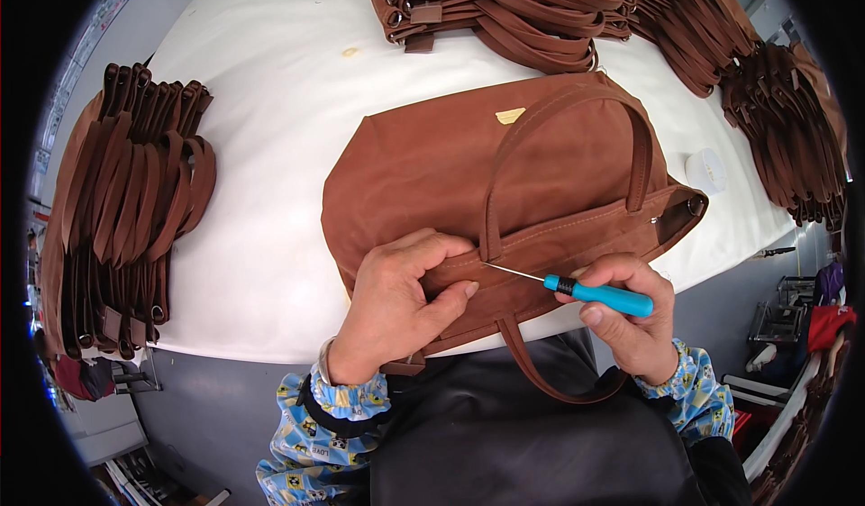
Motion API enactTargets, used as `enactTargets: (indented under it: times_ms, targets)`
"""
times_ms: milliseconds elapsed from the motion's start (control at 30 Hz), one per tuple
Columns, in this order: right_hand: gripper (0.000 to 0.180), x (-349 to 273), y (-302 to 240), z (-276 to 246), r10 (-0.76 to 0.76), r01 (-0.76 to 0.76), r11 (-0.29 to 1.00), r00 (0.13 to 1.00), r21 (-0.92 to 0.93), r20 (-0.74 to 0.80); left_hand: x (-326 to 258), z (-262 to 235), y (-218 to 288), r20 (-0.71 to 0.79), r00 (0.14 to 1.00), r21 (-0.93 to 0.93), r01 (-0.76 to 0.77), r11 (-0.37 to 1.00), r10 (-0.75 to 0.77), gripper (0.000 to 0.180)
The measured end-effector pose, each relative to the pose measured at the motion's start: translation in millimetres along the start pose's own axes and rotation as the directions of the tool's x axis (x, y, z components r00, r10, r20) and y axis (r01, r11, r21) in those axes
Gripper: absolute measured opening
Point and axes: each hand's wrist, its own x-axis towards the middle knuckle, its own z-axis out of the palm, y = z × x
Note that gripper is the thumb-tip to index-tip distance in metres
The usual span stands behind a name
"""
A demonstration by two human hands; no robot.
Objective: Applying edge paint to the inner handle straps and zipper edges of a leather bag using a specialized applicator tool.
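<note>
A brown handbag [410, 168] lies on the white-covered table before me, its opening facing my body. One strap handle [641, 159] arches over its front; the other handle [532, 362] hangs over the table's near edge. My left hand [396, 299] grips the bag's top edge, thumb and fingers closed on it left of the handle's base. In my right hand [635, 308] is an awl with a turquoise handle [622, 300] and a thin metal shaft. Its tip meets the stitched edge by the base of the upper handle. A small gold plate [510, 117] sits on the bag's front.
Stacked brown bags [135, 191] stand at the left table edge. More bag stacks [541, 6] line the far side and the right [788, 132]. A small white round object [706, 171] rests right of the handbag. Grey floor [216, 416] shows beyond the table's near edge.
</note>
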Motion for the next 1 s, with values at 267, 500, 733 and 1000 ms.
enactTargets:
  times_ms: [267, 500, 733, 1000]
  targets:
    - [0.021, -0.6, -3.1, -3.1, 0.037, -0.035, 0.999, 0.998, -0.029, 0.055, -0.4, -0.4, -0.2, 0.003, 1.000, 0.011, -0.004, 1.000, 0.004, 0.025]
    - [0.021, 0.1, -2.2, -2.5, 0.050, -0.049, 0.998, 0.997, -0.026, 0.054, 0.1, 0.0, -1.0, 0.001, 1.000, 0.006, -0.007, 1.000, 0.007, 0.026]
    - [0.021, 1.3, 0.0, -0.6, -0.006, 0.006, 1.000, 1.000, 0.013, 0.014, -0.4, -0.4, -1.6, 0.007, 1.000, 0.006, -0.006, 1.000, 0.006, 0.026]
    - [0.021, 1.0, -1.7, -2.5, 0.026, -0.026, 1.000, 0.998, -0.011, 0.056, -0.3, -0.6, -0.8, 0.008, 1.000, 0.009, 0.003, 1.000, -0.003, 0.026]
